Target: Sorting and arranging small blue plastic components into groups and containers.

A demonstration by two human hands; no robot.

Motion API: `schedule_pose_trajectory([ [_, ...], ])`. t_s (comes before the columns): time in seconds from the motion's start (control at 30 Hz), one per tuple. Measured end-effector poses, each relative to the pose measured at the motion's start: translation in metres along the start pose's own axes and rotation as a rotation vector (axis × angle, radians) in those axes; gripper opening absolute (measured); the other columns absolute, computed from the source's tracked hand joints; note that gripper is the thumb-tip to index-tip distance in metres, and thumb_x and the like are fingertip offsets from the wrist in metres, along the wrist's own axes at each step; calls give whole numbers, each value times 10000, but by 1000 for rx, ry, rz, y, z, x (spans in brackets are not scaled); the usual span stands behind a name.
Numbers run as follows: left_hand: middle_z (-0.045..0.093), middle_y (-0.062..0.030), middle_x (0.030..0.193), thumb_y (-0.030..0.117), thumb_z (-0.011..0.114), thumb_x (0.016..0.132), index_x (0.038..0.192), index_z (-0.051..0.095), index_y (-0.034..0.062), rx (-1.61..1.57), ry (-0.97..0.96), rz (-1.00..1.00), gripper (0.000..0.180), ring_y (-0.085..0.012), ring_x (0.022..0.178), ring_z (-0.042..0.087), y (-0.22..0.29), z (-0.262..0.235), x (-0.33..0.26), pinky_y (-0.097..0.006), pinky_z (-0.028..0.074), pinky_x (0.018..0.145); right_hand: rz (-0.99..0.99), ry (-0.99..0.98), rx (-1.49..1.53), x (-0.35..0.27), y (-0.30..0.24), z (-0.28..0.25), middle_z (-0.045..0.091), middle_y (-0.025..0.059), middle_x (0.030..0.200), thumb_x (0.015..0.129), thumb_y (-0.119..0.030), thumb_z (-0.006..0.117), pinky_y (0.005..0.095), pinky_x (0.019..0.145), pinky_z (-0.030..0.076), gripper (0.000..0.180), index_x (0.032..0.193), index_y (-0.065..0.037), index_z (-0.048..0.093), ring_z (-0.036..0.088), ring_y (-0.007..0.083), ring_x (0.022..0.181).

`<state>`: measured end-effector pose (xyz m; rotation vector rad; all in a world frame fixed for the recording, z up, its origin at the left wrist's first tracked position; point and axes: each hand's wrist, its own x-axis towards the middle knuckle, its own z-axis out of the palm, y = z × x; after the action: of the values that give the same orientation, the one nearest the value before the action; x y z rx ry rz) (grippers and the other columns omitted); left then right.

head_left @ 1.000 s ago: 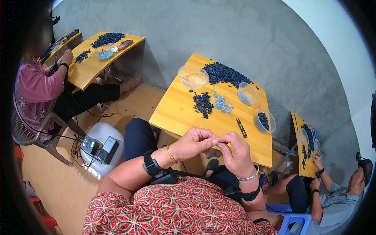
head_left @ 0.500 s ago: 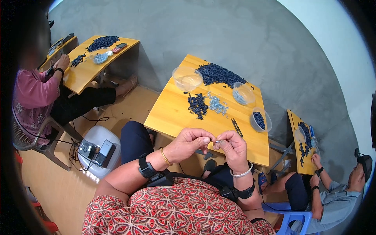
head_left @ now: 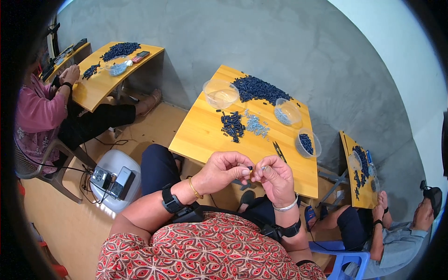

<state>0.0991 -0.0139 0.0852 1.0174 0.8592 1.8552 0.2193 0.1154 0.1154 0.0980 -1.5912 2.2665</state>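
My left hand (head_left: 225, 173) is closed in a pinch on a small dark blue piece (head_left: 250, 168), its end showing past the fingertips. Close beside it, my right hand (head_left: 276, 179) pinches a tiny pale, shiny piece (head_left: 263, 167) between thumb and forefinger. Both hands are held over the near edge of the yellow table (head_left: 196, 135). Beyond them lie a small heap of dark blue pieces (head_left: 232, 127) and, next to it, a scatter of pale blue pieces (head_left: 255, 125). Dark scissor-like snips (head_left: 279, 151) rest on the table by my right hand.
A large pile of dark blue pieces (head_left: 261, 88) covers the table's far side. Around it stand a clear bowl (head_left: 220, 94), a bowl with pale pieces (head_left: 287, 112) and a bowl with dark pieces (head_left: 308, 143). Two people sit at tables on the left (head_left: 86, 95) and right (head_left: 359, 200).
My fingertips have drawn slightly apart, and the dark blue piece now shows at my left fingertips. The view has shifted a little. The co-worker's hands on the right have come together.
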Motion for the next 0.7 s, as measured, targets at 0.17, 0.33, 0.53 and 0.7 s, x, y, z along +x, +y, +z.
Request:
schedule_pose_trajectory([
  [0.17,615,-46,831,58,525,856,977,567,-16,26,3,35,148,-72,687,570,8,8,-2,-206,490,618,-37,29,-70,-1,-1,2,541,51,767,858,-77,526,252,681,450,95,912,-2,502,525,118,706],
  [0.33,599,-39,788,74,536,853,962,578,-15,59,86,-4,147,-80,657,563,5,9,0,-218,493,605,-150,105,-342,1,6,7,537,35,782,855,-53,523,208,676,431,70,905,-11,496,514,88,712],
  [0.53,587,-21,729,105,555,849,921,595,-6,3,123,-78,138,-67,602,554,2,3,3,-200,485,559,-341,167,-810,7,16,5,527,42,769,832,-32,543,203,599,416,78,882,-2,491,504,90,665],
  [0.7,576,-17,697,146,583,839,903,598,-1,-63,128,-125,161,-81,593,559,4,3,5,-201,479,538,-425,138,-885,10,15,6,510,75,751,818,-12,544,226,581,422,80,875,2,489,511,139,640],
])
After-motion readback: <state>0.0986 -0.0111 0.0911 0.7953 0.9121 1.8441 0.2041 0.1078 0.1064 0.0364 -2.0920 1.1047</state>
